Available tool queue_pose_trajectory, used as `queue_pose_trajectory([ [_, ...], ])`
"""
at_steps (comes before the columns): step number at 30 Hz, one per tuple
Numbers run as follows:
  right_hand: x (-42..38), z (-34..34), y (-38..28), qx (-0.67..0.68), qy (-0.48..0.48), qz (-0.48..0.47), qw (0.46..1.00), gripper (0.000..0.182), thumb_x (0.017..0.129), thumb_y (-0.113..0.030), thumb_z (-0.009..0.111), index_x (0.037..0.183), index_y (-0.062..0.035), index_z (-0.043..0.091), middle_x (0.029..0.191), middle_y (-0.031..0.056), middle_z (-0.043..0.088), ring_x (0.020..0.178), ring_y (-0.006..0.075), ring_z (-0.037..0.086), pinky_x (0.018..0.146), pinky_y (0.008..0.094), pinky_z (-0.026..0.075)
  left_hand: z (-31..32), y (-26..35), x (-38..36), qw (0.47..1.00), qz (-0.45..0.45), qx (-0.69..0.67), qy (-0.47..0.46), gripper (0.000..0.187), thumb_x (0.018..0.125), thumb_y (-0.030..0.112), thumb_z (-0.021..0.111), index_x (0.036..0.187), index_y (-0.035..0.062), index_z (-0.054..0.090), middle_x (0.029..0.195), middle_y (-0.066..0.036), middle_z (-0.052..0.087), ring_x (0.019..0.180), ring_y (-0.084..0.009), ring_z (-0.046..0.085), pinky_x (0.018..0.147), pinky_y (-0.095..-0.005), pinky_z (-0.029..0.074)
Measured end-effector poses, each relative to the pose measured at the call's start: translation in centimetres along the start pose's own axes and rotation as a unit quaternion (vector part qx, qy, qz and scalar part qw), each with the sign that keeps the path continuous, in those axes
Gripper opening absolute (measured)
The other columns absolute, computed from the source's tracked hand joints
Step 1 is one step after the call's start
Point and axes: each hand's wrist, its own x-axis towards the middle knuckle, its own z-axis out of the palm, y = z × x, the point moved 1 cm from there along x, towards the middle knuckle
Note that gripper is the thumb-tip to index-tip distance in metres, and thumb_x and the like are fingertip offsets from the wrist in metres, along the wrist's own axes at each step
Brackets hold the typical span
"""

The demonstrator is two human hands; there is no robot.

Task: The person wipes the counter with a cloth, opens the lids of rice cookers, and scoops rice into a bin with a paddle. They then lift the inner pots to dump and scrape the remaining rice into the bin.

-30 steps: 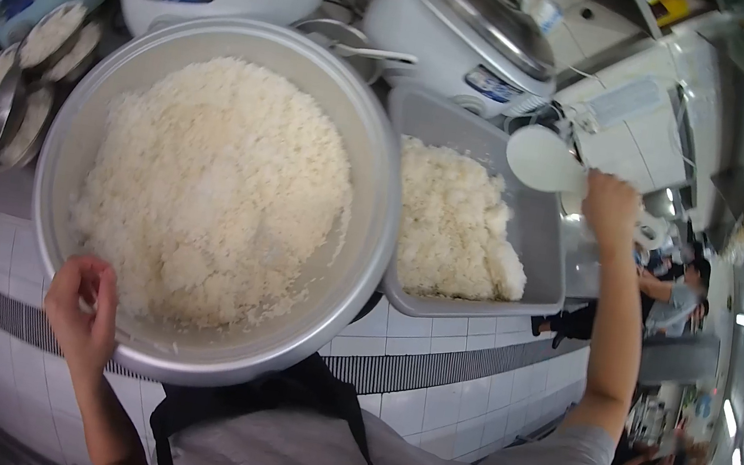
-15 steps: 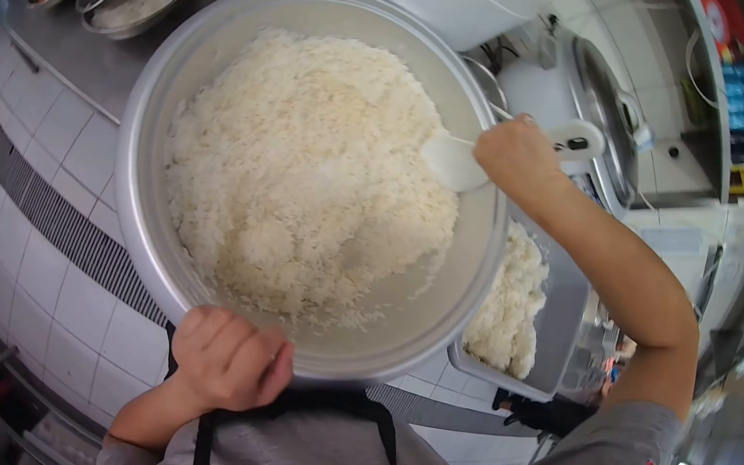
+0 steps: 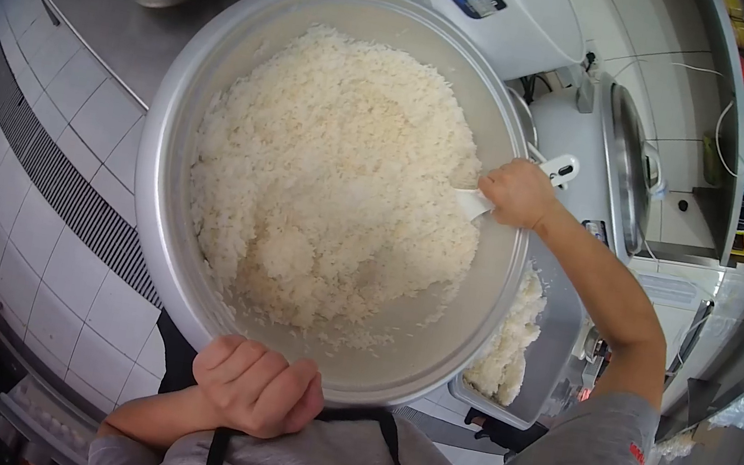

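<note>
1. Since half a second ago, the white flat plastic paddle (image 3: 472,204) has gone deeper into the rice, so less of its blade shows.
2. Biggest is the round silver metal pot (image 3: 165,134), with a large heap of white cooked rice (image 3: 332,178) inside.
3. Next, a gray boxy tray (image 3: 560,338) sits beside the pot, on the right.
4. By the near rim, the left hand (image 3: 257,387) has its fingers curled and pressed together; I cannot tell if they grip the rim.
5. The right hand (image 3: 520,193) wraps its fingers around the paddle's handle.
</note>
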Motion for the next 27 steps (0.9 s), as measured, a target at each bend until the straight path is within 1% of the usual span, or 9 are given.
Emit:
queue_pose_trajectory([
  [2, -0.9, 0.2, -0.7, 0.005, 0.042, 0.005, 0.999, 0.016, 0.053, -0.012, 0.059, 0.068, -0.0089, 0.054, 0.064, 0.0045, 0.055, 0.063, 0.0235, 0.056, 0.06, 0.035, 0.044, 0.0, 0.1, 0.0, 1.0, -0.014, 0.002, 0.005, 0.004, 0.058, 0.012, 0.056, 0.061, 0.0093, 0.055, 0.046, 0.003, 0.037, 0.042, -0.0115, 0.038, 0.046, -0.0229, 0.027],
  [6, -2.4, 0.2, -1.8, 0.005, 0.055, 0.031, 0.998, 0.016, 0.052, -0.012, 0.059, 0.067, -0.0091, 0.053, 0.063, 0.0043, 0.054, 0.064, 0.0231, 0.056, 0.06, 0.0346, 0.044, -0.1, 0.1, 0.0, 1.0, -0.014, 0.004, -0.001, 0.005, 0.057, 0.01, 0.057, 0.062, 0.0092, 0.055, 0.047, 0.002, 0.038, 0.042, -0.0127, 0.039, 0.046, -0.0239, 0.027],
  [8, -3.1, 0.0, -2.7, 0.02, 0.076, 0.035, 0.996, 0.016, 0.053, -0.013, 0.059, 0.067, -0.0089, 0.053, 0.064, 0.0042, 0.055, 0.064, 0.0229, 0.056, 0.06, 0.0344, 0.044, -0.2, 0.1, -0.1, 1.0, -0.026, -0.009, -0.001, 0.009, 0.056, 0.006, 0.057, 0.064, 0.0076, 0.056, 0.051, 0.0, 0.04, 0.045, -0.0169, 0.039, 0.047, -0.0275, 0.027],
  [9, -3.3, -0.2, -3.0, 0.021, 0.077, 0.037, 0.996, 0.016, 0.053, -0.013, 0.059, 0.067, -0.0089, 0.053, 0.064, 0.0042, 0.055, 0.064, 0.0229, 0.056, 0.06, 0.0344, 0.044, -0.2, 0.2, -0.1, 1.0, -0.023, -0.008, -0.002, 0.009, 0.056, 0.006, 0.057, 0.064, 0.0076, 0.056, 0.051, 0.0, 0.04, 0.045, -0.0169, 0.039, 0.047, -0.0275, 0.027],
  [11, -3.6, -0.7, -3.7, 0.015, 0.035, 0.053, 0.998, 0.014, 0.06, -0.015, 0.059, 0.071, -0.0081, 0.056, 0.069, 0.0058, 0.058, 0.069, 0.0224, 0.058, 0.064, 0.0336, 0.045, -0.3, 0.2, 0.0, 1.0, -0.027, -0.012, 0.005, 0.009, 0.056, 0.004, 0.057, 0.064, 0.0079, 0.055, 0.051, 0.0, 0.039, 0.045, -0.0167, 0.04, 0.047, -0.0277, 0.027],
  [14, -4.2, -0.5, -4.4, 0.031, 0.022, 0.078, 0.996, 0.013, 0.06, -0.014, 0.058, 0.071, -0.0077, 0.056, 0.07, 0.0063, 0.058, 0.07, 0.023, 0.058, 0.065, 0.034, 0.045, -0.2, 0.1, -0.1, 1.0, -0.016, 0.005, 0.013, 0.01, 0.056, 0.008, 0.06, 0.065, 0.0087, 0.055, 0.051, 0.001, 0.041, 0.045, -0.0149, 0.04, 0.045, -0.026, 0.026],
  [20, -4.5, -1.0, -5.5, 0.06, -0.018, 0.119, 0.991, 0.013, 0.059, -0.012, 0.058, 0.071, -0.0068, 0.057, 0.07, 0.008, 0.06, 0.07, 0.024, 0.059, 0.064, 0.0344, 0.045, -0.2, -0.1, -0.2, 1.0, -0.02, 0.011, 0.013, 0.009, 0.055, 0.008, 0.059, 0.064, 0.0092, 0.055, 0.051, -0.001, 0.041, 0.045, -0.0165, 0.041, 0.045, -0.0269, 0.026],
  [23, -4.7, -0.8, -6.0, 0.078, -0.005, 0.108, 0.991, 0.013, 0.06, -0.012, 0.057, 0.072, -0.0069, 0.058, 0.069, 0.0085, 0.059, 0.069, 0.0238, 0.059, 0.064, 0.0351, 0.046, -0.3, 0.0, -0.1, 1.0, -0.022, -0.001, 0.005, 0.01, 0.058, 0.002, 0.058, 0.066, 0.0078, 0.055, 0.05, 0.001, 0.037, 0.045, -0.0165, 0.039, 0.046, -0.0279, 0.027],
  [27, -4.9, 0.4, -6.9, 0.076, 0.021, 0.104, 0.991, 0.013, 0.06, -0.014, 0.058, 0.071, -0.0075, 0.058, 0.067, 0.0086, 0.059, 0.068, 0.0248, 0.059, 0.062, 0.0355, 0.046, -0.3, -0.2, -0.3, 1.0, -0.017, 0.015, 0.007, 0.01, 0.055, 0.008, 0.059, 0.064, 0.0093, 0.055, 0.052, -0.001, 0.042, 0.045, -0.0168, 0.041, 0.045, -0.0271, 0.027],
])
